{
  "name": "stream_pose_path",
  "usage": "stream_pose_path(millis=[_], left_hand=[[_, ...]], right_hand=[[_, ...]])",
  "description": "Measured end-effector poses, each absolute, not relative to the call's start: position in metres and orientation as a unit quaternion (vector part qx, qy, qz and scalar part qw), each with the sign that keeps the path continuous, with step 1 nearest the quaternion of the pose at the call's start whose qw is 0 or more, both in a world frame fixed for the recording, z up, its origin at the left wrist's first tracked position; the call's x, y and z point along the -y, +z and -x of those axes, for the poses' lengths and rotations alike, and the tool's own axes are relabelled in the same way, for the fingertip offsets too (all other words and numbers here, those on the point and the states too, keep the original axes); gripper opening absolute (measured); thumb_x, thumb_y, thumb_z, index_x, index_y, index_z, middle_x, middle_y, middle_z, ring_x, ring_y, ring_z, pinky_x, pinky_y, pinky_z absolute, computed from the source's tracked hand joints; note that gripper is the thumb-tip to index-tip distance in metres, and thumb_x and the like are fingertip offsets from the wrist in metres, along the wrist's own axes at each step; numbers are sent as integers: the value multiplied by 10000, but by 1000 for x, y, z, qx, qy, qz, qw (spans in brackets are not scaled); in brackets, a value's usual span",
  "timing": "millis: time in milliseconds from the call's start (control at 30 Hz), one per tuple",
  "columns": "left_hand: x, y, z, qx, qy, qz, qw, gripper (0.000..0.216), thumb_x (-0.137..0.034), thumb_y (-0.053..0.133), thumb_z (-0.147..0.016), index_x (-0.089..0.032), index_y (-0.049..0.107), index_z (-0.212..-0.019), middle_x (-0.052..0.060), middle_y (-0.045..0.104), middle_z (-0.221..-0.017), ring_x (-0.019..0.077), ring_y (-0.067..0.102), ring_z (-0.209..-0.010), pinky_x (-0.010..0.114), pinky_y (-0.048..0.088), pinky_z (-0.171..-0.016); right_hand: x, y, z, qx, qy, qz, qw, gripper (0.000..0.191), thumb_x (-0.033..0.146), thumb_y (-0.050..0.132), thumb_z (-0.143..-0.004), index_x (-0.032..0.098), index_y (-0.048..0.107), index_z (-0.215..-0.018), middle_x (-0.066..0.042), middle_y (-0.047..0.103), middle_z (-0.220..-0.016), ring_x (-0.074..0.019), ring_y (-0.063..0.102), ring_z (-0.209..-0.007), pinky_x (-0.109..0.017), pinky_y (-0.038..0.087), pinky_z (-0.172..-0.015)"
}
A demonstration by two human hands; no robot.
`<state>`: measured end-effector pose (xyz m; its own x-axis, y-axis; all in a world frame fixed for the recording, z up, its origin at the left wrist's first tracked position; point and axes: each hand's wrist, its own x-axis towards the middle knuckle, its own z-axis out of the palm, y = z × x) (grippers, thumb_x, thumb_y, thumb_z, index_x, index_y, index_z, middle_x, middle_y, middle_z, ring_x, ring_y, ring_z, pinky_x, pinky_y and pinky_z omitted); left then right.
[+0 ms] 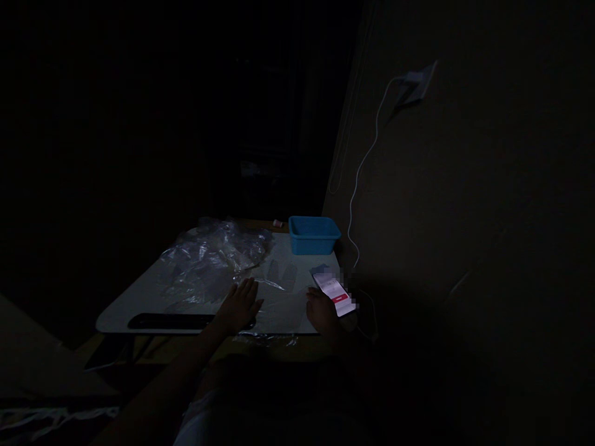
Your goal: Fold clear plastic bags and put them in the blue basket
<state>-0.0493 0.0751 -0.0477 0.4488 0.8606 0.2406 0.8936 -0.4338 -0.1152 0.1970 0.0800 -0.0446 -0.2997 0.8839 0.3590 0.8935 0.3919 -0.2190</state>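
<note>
A clear plastic bag (279,303) lies spread on a small white table (134,297); its crinkled lower end hangs over the front edge. My left hand (239,303) rests flat on the bag's left side, fingers stretched out. At its right side is my right hand (321,311), fingers curled; the dim light hides what they hold, if anything. Just right of that hand is a phone (335,292) with a lit screen. Whether the hand touches the phone, I cannot tell. A heap of crumpled clear plastic bags (209,257) covers the table's back left.
At the back right stands a blue plastic basin (313,236), with a small pinkish object (277,223) to its left. A dark slot (170,321) runs along the table's front. A white cable (357,179) hangs from a wall outlet (416,83). The room is very dark.
</note>
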Motion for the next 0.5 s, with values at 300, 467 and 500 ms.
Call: stream_pose_path(millis=[300, 467, 500], left_hand=[[-75, -49, 48, 537, -87, 831, 115, 444, -347, 226, -865, -133, 390, -1218, 149, 350, -1319, 256, 240, -1244, 458, 219, -957], [-74, -47, 47, 529, -78, 838, 111, 424, -348, 231, -866, -149, 431, -1183, 135, 371, -1310, 260, 243, -1241, 468, 221, -955], [-74, -46, 47, 529, -76, 838, 111, 423, -346, 235, -866, -146, 432, -1182, 135, 369, -1311, 264, 240, -1242, 469, 226, -951]], right_hand=[[-79, -47, -197, 853, -13, 480, 205, 349, 82, 403, -712, 98, 616, -988, -109, 562, -1120, -181, 472, -1074, -288, 349, -941], [-81, -49, -196, 833, -26, 517, 197, 351, 78, 377, -730, 52, 599, -1001, -142, 543, -1136, -184, 468, -1080, -284, 361, -929], [-81, -48, -196, 828, -26, 524, 199, 349, 79, 374, -735, 51, 597, -1001, -143, 542, -1136, -185, 467, -1081, -286, 365, -925]])
